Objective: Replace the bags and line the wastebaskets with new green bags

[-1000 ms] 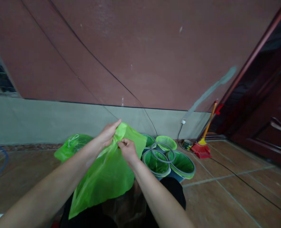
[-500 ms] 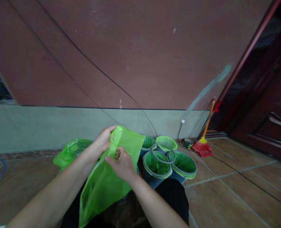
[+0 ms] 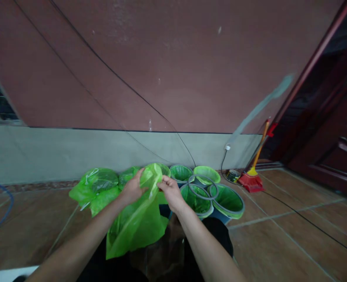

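I am pinching the top edge of the green plastic bag with my left hand and right hand; it is hanging over my lap, just before the lined bins by the wall.

Red dustpan with orange-handled brush against the wall near the floor's right edge; dark wooden door beside it; black cable across the floor tiles; blue hose at the left edge.
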A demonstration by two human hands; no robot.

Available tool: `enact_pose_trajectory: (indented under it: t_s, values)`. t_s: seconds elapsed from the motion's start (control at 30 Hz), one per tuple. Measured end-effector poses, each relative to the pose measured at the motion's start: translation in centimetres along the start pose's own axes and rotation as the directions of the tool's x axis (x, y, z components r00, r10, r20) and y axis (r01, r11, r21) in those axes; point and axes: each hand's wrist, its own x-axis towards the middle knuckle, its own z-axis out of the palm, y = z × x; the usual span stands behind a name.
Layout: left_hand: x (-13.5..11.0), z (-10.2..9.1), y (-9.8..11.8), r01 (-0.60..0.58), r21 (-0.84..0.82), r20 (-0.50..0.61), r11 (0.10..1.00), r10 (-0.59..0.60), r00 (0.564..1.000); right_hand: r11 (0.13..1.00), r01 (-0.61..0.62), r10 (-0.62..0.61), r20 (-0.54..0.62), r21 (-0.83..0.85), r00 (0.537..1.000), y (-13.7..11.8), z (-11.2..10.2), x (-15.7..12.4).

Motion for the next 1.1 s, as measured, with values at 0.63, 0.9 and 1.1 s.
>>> enact_pose_trajectory:
  t_s: [0.63, 0.9, 1.1]
  values:
    - [0.5, -2.9, 3.6, -0.274, 0.098, -0.088, 0.957, 0.282, 0.955, 0.170, 0.265, -0.389, 0.183, -0.949, 0.903, -0.1, -1.0, -1.5]
    - [-1.0, -2.4, 1.9, -0.082, 0.431, -0.074, 0.899, 0.126, 0.989, 0.074, 0.135, -0.224, 0.115, -0.988, 0.968, -3.9, -1.3, 1.7]
    - [-3.6, -1.9, -3.2, 0.156, 0.462, -0.150, 0.873, -0.096, 0.984, 0.084, -0.110, -0.316, -0.132, -0.990, 0.939, -7.7, -6.2, 2.6]
